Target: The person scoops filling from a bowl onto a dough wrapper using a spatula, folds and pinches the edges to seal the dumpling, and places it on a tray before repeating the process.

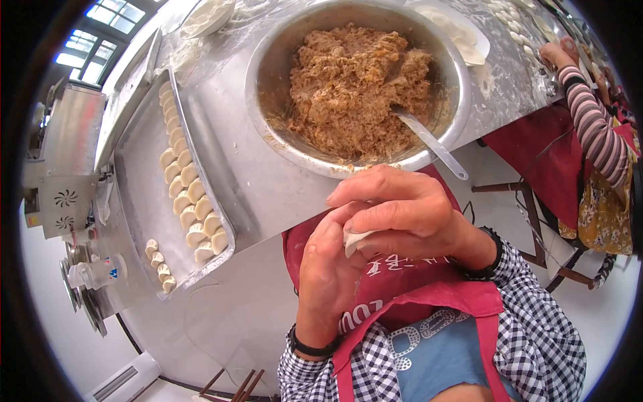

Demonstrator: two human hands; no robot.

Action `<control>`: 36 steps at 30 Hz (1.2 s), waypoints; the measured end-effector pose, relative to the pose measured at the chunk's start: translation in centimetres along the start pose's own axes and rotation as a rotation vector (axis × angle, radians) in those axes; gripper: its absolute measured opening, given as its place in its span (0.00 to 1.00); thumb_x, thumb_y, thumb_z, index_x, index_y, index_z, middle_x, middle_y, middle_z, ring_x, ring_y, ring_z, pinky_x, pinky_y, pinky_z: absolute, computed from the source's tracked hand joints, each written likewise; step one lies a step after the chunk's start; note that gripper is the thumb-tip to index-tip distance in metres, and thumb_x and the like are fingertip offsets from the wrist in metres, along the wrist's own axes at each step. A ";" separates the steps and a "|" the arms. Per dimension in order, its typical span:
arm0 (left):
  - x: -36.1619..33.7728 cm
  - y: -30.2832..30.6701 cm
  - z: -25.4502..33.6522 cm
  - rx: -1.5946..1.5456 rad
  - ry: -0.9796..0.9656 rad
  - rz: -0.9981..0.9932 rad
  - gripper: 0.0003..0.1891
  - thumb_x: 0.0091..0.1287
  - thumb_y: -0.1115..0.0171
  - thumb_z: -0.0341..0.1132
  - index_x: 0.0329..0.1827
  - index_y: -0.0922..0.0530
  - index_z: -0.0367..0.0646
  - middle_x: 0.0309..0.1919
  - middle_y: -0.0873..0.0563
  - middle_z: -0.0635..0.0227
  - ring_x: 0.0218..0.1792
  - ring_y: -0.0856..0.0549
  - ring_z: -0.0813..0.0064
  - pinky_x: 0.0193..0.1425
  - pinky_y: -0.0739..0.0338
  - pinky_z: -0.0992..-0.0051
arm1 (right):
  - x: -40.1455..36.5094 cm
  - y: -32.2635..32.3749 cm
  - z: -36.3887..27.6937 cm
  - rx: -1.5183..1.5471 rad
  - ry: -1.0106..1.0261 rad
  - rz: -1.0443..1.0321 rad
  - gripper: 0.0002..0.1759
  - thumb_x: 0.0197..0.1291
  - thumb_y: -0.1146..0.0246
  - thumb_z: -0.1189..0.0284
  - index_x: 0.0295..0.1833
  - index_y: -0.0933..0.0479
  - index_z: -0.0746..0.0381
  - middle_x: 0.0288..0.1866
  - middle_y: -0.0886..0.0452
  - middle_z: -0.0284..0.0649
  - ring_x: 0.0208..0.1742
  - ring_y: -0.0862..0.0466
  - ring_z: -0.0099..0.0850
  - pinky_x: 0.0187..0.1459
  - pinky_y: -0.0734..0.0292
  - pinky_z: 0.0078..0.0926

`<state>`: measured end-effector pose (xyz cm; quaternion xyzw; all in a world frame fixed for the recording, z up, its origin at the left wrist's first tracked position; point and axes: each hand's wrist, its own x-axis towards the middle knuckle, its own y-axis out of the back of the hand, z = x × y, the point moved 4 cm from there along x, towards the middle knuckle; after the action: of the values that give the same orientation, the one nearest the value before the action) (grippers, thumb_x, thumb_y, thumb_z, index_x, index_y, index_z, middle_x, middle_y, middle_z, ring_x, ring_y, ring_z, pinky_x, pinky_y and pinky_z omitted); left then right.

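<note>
Both hands are closed together in front of my apron, around a pale dumpling (355, 241) that shows only partly between the fingers. My left hand (328, 264) supports it from the left, its fingers largely hidden. My right hand (408, 213) curls over from the right, with fingers and thumb pressed at the dough. Just beyond the hands stands a large metal bowl (258, 114) of brown minced filling (355, 87). A metal spoon (432, 144) sticks in the filling, its handle leaning over the near rim.
On the left, a metal tray (140, 201) holds rows of dumplings (191, 194) and a few small ones (159, 261). Behind the bowl lies a white plate of dough wrappers (462, 40). At right, a co-worker's hand (557, 55) is near small dough pieces (512, 27). A stool (529, 221) stands below.
</note>
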<state>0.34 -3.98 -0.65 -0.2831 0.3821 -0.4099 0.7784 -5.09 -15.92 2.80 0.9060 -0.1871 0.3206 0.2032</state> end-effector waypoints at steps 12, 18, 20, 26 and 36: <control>-1.5 0.1 3.3 0.240 -0.257 0.084 0.20 0.63 0.45 0.26 0.59 0.34 0.34 0.54 0.25 0.53 0.54 0.22 0.62 0.57 0.23 0.63 | 0.2 1.3 -0.7 0.008 -0.001 0.083 0.13 0.40 0.32 0.83 0.36 0.22 0.67 0.40 0.20 0.48 0.36 0.17 0.37 0.36 0.22 0.27; -4.8 2.1 9.5 0.516 -0.490 0.215 0.14 0.63 0.49 0.25 0.52 0.29 0.31 0.47 0.22 0.54 0.49 0.19 0.65 0.50 0.19 0.69 | 0.2 1.4 -1.2 0.052 -0.012 0.014 0.12 0.39 0.32 0.84 0.33 0.23 0.67 0.38 0.19 0.49 0.34 0.17 0.36 0.34 0.22 0.26; -6.0 3.5 12.2 0.666 -0.607 0.303 0.14 0.62 0.47 0.25 0.51 0.27 0.32 0.45 0.21 0.56 0.45 0.19 0.68 0.45 0.19 0.71 | 0.0 1.3 -1.1 0.041 -0.047 -0.014 0.11 0.40 0.33 0.83 0.32 0.23 0.67 0.37 0.19 0.48 0.33 0.17 0.35 0.33 0.22 0.25; -7.7 5.7 21.5 0.899 -0.697 0.465 0.14 0.65 0.45 0.29 0.51 0.28 0.33 0.46 0.21 0.59 0.43 0.19 0.73 0.44 0.20 0.75 | 0.2 0.8 -1.2 0.043 -0.046 -0.068 0.09 0.41 0.33 0.83 0.32 0.23 0.67 0.36 0.18 0.46 0.31 0.17 0.33 0.32 0.21 0.24; -1.9 12.1 33.7 1.422 -0.504 0.644 0.13 0.61 0.47 0.26 0.48 0.25 0.35 0.44 0.20 0.63 0.43 0.18 0.74 0.45 0.19 0.76 | 0.0 0.2 -0.6 -0.002 -0.111 -0.185 0.10 0.40 0.32 0.82 0.32 0.22 0.66 0.36 0.18 0.43 0.32 0.18 0.34 0.33 0.21 0.25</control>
<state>32.58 8.07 9.36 0.3179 -0.0930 -0.2346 0.9139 -5.53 -15.75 3.27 0.9356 -0.1137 0.2496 0.2223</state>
